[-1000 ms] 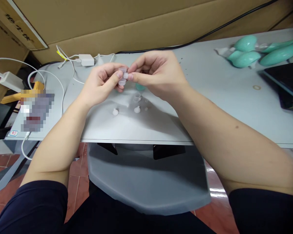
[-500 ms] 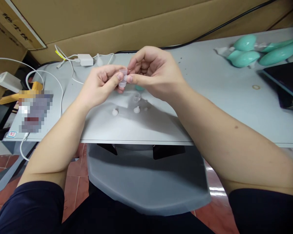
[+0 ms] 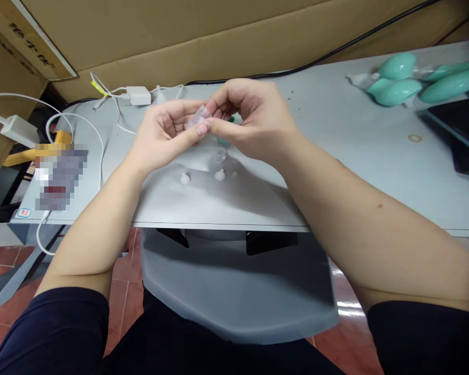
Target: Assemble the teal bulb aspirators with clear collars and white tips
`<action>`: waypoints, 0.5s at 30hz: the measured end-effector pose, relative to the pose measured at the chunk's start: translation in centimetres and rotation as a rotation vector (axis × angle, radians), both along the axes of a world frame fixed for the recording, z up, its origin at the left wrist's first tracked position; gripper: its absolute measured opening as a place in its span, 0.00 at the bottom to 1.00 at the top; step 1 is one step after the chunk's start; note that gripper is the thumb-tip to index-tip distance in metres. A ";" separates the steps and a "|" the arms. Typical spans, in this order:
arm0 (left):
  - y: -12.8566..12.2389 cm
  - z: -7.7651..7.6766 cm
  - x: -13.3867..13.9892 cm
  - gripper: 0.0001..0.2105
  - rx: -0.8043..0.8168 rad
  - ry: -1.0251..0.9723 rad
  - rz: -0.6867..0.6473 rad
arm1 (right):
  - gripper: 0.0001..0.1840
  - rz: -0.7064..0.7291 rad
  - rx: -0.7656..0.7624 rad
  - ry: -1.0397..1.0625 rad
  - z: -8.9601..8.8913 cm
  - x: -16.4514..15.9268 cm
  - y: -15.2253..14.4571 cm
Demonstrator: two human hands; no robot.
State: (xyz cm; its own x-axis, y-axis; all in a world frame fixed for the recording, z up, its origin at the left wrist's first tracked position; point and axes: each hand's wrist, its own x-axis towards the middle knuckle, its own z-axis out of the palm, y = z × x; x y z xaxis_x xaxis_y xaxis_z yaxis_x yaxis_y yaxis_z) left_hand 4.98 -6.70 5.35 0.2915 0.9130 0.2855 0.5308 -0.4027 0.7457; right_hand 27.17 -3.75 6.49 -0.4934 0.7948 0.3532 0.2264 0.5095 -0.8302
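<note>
Over the grey tabletop, my left hand (image 3: 162, 130) pinches a small translucent plastic piece (image 3: 198, 117) between thumb and fingers. My right hand (image 3: 256, 112) meets it from the other side, its thumb and fingertips closed on the same piece. The piece is tilted, and fingers cover part of it. Just below the hands lies a clear round plastic part (image 3: 220, 154), with a tiny clear bit (image 3: 235, 174) beside it. Nearer the front edge are a white round tabbed piece (image 3: 185, 178) and a second white tabbed piece (image 3: 220, 174). A green thing (image 3: 223, 139) is partly hidden behind my right hand.
Glossy teal rounded objects (image 3: 398, 80) in clear wrapping lie at the back right, near a dark flat device (image 3: 459, 135). A tan ring (image 3: 415, 138) is on the table. White chargers (image 3: 138, 96) with cables and a phone (image 3: 62, 179) occupy the left. Cardboard (image 3: 180, 36) stands behind.
The translucent piece has turned from upright to tilted between my fingers. My left thumb has shifted right and slightly down across it. The parts on the table stay put.
</note>
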 end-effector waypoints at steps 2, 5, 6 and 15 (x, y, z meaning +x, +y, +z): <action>0.2 -0.3 -0.1 0.25 0.037 -0.016 0.007 | 0.04 0.005 0.017 0.022 -0.1 0.0 0.0; 0.7 -0.8 -0.6 0.25 0.105 -0.040 0.035 | 0.02 0.042 0.049 0.026 -0.3 0.2 0.1; 0.7 -1.0 -0.8 0.25 0.118 -0.033 0.054 | 0.03 0.057 0.056 0.014 -0.3 0.2 0.1; 0.4 -1.5 -0.9 0.25 0.113 -0.071 0.050 | 0.02 -0.024 0.083 -0.098 -0.1 0.4 0.3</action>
State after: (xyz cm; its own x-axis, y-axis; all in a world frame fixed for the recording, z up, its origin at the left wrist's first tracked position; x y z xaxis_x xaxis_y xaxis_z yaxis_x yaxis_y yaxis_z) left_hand 4.09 -6.27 3.89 0.2219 0.8868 0.4054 0.5002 -0.4604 0.7333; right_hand 27.57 -3.48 6.41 -0.5099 0.7769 0.3694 0.3177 0.5692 -0.7583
